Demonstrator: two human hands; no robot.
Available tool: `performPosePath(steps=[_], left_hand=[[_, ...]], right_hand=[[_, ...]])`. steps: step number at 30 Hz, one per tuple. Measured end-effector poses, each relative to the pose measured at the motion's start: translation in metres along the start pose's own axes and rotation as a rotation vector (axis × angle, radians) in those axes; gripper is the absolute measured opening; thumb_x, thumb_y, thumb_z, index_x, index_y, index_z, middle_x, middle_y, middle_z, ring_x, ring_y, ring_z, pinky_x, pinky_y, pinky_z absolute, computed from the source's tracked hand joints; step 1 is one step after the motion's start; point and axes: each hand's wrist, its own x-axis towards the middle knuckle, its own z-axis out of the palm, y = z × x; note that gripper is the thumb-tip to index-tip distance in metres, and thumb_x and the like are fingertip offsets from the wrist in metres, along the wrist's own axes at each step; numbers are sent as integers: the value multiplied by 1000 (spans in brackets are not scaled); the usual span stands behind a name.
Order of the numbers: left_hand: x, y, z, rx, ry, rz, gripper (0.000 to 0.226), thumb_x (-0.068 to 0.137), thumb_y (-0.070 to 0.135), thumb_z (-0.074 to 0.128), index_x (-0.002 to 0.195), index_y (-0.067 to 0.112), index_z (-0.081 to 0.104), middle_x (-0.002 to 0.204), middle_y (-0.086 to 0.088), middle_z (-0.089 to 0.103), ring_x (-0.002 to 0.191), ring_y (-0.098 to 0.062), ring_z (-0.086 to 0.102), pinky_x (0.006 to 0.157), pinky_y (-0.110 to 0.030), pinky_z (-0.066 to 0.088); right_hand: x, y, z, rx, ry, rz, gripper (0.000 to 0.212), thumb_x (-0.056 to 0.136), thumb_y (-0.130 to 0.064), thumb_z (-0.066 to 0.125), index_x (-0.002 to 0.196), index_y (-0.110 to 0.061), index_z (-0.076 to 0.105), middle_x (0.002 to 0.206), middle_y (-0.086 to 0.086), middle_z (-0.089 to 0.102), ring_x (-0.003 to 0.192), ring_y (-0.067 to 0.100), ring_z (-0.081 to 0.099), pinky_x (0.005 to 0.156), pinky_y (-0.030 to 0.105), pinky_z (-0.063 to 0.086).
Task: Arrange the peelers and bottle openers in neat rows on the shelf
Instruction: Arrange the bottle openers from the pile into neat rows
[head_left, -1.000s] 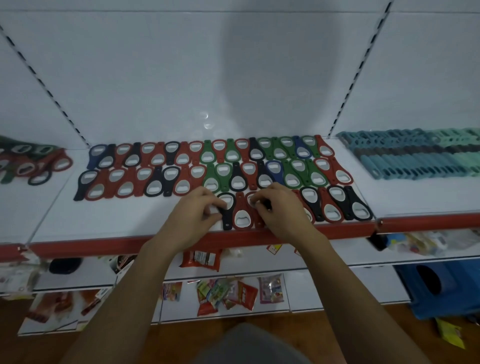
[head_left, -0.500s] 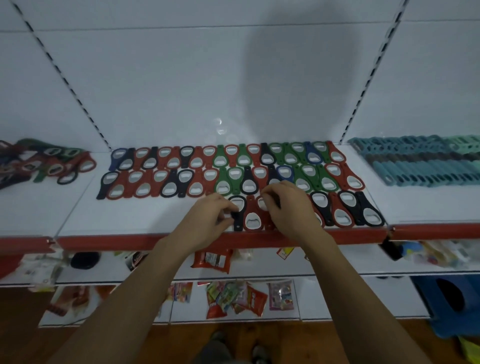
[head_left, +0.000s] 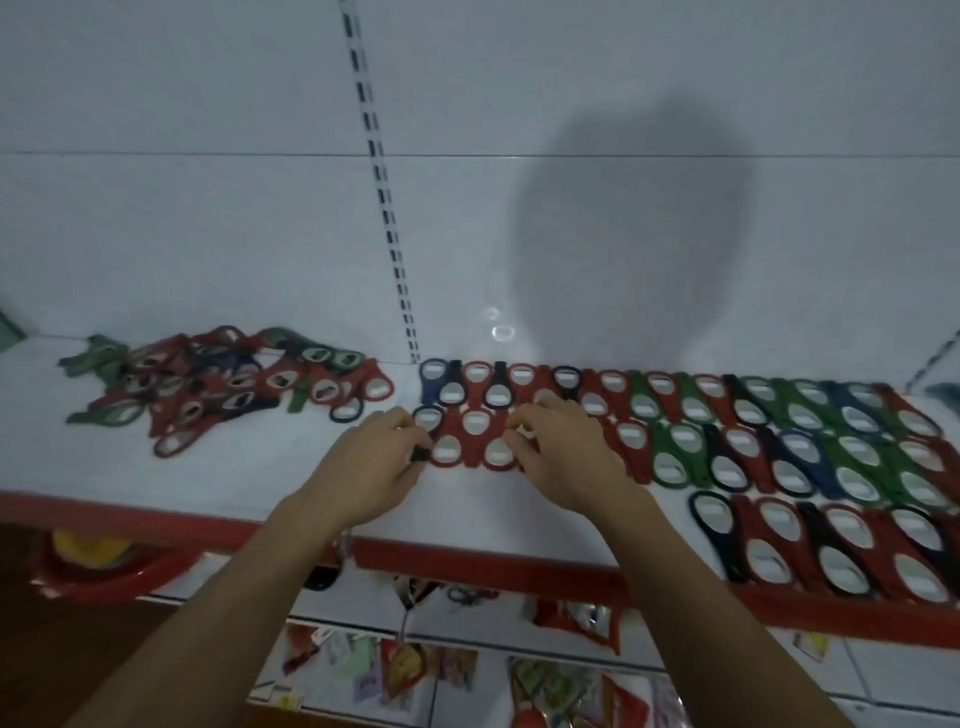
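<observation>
Our left hand and right hand pinch bottle openers on the shelf; a loose pile lies at ten o'clock.

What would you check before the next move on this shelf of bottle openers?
1. Back row straight: ok.
2. Middle row lined up at its left end: cannot tell. The left hand pinches the black bottle opener there, and the right hand partly covers the red bottle openers.
3. Front row complete: not ok; it fills only the right part.
4. Loose pile on the left sorted: not ok; it is a jumbled heap.
5. Room for more openers: ok; bare shelf lies in front of both hands.
</observation>
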Motion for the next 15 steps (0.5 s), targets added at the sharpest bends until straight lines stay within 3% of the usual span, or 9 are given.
performPosePath(steps=[5,11,13,15], left_hand=[[-25,-122,-37,18,107,-66,27,96,25,65,122,21,69,119,2,59,110,-22,59,86,-37,53],[-55,-225,-51,23,59,-125,35,98,34,59,130,22,63,123,4,53,112,-21,56,89,-38,51],[-62,-248,-52,30,47,-179,52,93,52,55,137,25,57,128,1,48,119,-26,53,93,-42,51],[-65,-269,-51,35,-14,-294,80,85,74,47,151,32,37,150,-6,30,141,-36,33,107,-55,43]], right_hand=[[66,-88,44,-50,-111,-69,28,102,-43,46,120,-28,62,118,-1,58,107,24,52,92,45,45],[114,-166,101,-23,-170,-66,30,101,-43,49,123,-26,59,118,3,56,110,30,51,93,46,45],[125,-189,119,-45,-196,-64,35,99,-43,48,128,-26,55,124,5,53,114,32,49,94,45,44],[137,-205,133,-83,-175,-49,44,95,-46,52,134,-26,49,133,8,47,120,35,45,99,49,43]])
